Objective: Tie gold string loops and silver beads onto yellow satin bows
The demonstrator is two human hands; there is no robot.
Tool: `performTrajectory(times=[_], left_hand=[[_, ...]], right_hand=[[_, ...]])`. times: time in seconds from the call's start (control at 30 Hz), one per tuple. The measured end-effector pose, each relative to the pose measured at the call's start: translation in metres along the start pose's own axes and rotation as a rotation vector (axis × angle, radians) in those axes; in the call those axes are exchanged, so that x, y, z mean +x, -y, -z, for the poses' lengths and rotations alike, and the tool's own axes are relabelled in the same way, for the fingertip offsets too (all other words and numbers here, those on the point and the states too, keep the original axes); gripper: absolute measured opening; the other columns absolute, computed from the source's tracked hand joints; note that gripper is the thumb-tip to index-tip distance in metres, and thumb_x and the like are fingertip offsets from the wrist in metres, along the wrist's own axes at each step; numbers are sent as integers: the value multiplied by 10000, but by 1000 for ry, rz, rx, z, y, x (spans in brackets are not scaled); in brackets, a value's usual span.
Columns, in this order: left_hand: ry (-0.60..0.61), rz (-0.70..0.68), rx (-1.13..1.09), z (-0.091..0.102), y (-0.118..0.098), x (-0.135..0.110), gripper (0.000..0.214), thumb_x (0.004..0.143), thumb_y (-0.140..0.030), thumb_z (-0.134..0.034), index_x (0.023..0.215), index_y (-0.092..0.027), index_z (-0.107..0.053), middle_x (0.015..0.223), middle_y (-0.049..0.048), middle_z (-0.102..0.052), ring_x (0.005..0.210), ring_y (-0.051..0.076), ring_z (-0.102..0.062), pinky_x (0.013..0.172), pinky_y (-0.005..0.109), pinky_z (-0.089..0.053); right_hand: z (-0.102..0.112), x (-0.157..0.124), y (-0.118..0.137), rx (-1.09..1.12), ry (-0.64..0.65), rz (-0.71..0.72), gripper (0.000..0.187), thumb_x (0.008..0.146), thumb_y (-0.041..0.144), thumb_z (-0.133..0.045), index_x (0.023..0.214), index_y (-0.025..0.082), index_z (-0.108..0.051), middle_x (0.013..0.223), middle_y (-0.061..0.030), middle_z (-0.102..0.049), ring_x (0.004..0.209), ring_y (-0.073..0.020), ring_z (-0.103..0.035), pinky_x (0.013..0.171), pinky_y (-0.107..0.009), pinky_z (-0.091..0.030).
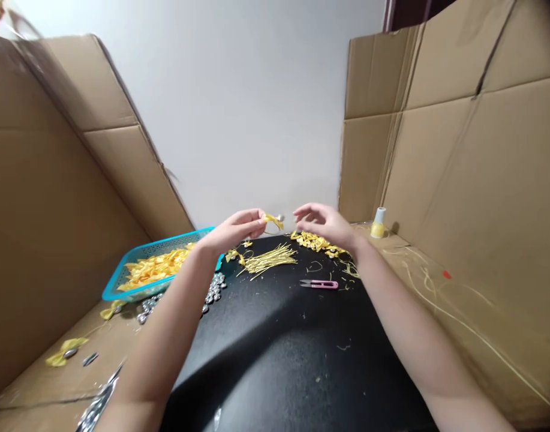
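Between the fingertips of my left hand (pixel 241 228) is a small yellow ribbon bow (pixel 275 221) with a silvery bead at its right end. My right hand (pixel 322 221) hovers a short way to the right, fingers curved and apart, with nothing visible in them. Below the hands, a bundle of gold ties (pixel 271 260) lies on the black tabletop (pixel 275 360). Under my right hand spreads a pile of yellow bows (pixel 317 241). Pink thread snips (pixel 319 284) rest nearer to me.
A blue basket (pixel 117 294) of yellow bows stands at the left, with silver beads (pixel 215 288) beside it. Loose bows (pixel 66 352) lie on cardboard at the far left. A small yellow-and-white bottle (pixel 378 223) stands at the right. Cardboard walls (pixel 472 138) flank both sides.
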State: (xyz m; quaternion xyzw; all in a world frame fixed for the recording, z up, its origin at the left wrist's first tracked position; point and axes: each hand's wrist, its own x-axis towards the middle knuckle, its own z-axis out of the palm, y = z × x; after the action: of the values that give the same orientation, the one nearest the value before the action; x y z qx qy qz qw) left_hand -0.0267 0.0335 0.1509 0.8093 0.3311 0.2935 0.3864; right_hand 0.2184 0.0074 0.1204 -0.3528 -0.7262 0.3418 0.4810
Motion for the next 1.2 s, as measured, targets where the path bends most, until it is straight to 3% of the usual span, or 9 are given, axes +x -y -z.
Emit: performTrajectory(times=[0.07, 0.17, 0.3, 0.37, 0.47, 0.63, 0.9, 1.07, 1.2], left_hand=[[-12, -67, -286, -25, -14, -6, 239, 828, -406, -577, 756, -182, -541, 600, -37, -416, 546, 86, -385, 555, 213, -354], [-92, -45, -603, -53, -29, -14, 228, 791, -374, -640, 736, -178, -538, 591, -49, -370, 515, 73, -346, 508, 196, -345], [-215, -13, -745, -68, -44, -26, 252, 753, -359, -682, 688, -179, -518, 573, -54, -355, 501, 69, -345, 467, 182, -343], [-282, -30, -726, -70, -50, -32, 263, 745, -356, -686, 666, -181, -505, 552, -57, -361, 489, 66, -345, 459, 180, -343], [-364, -58, -648, -71, -54, -39, 233, 754, -348, -674, 694, -183, -522, 529, -58, -402, 468, 61, -352, 445, 179, -332], [-426, -94, -459, -70, -56, -49, 248, 758, -346, -705, 893, -197, -559, 509, -55, -517, 458, 67, -444, 440, 175, -344], [-473, -138, -132, -79, -70, -64, 257, 788, -294, -672, 989, -192, -550, 524, -21, -623, 420, 98, -514, 383, 194, -358], [-508, -137, -105, -81, -73, -71, 360, 824, -270, -620, 1170, -200, -548, 532, -20, -635, 360, 87, -473, 359, 196, -382], [-576, -166, -138, -80, -75, -74, 376, 815, -248, -612, 1183, -224, -538, 506, -40, -612, 333, 86, -466, 335, 194, -379]], right_hand=[[-15, -7, 18, 43, 62, 88, 353, 741, 382, -708, 1020, 180, -631, 980, -61, -648, 761, -136, -572, 677, -284, -459], [-25, -19, 36, 108, 67, 94, 287, 777, 439, -670, 882, 175, -633, 857, -33, -634, 743, -128, -556, 695, -291, -447], [-32, -31, 50, 240, 133, 103, 400, 716, 410, -739, 1026, 218, -575, 991, -35, -631, 843, -149, -579, 744, -304, -462], [-38, -34, 55, 234, 40, 101, 488, 671, 335, -784, 1076, 240, -529, 999, -23, -630, 844, -149, -584, 772, -317, -465], [-45, -36, 59, 305, -100, 64, 286, 746, 314, -702, 960, 219, -537, 861, -12, -640, 768, -139, -593, 760, -335, -480], [-43, -36, 64, 425, -37, -7, 187, 759, 283, -654, 892, 186, -564, 665, 7, -621, 610, -124, -583, 640, -319, -496], [-45, -45, 72, 364, -18, -25, 347, 785, 228, -616, 1113, 190, -510, 592, 48, -592, 529, -100, -501, 551, -282, -434], [-46, -49, 76, 352, -41, -1, 400, 776, 225, -611, 1135, 206, -434, 583, 73, -544, 554, -106, -496, 550, -275, -394], [-46, -52, 82, 363, -100, -27, 457, 748, 263, -632, 1137, 204, -400, 566, 78, -533, 564, -115, -504, 558, -285, -385]])
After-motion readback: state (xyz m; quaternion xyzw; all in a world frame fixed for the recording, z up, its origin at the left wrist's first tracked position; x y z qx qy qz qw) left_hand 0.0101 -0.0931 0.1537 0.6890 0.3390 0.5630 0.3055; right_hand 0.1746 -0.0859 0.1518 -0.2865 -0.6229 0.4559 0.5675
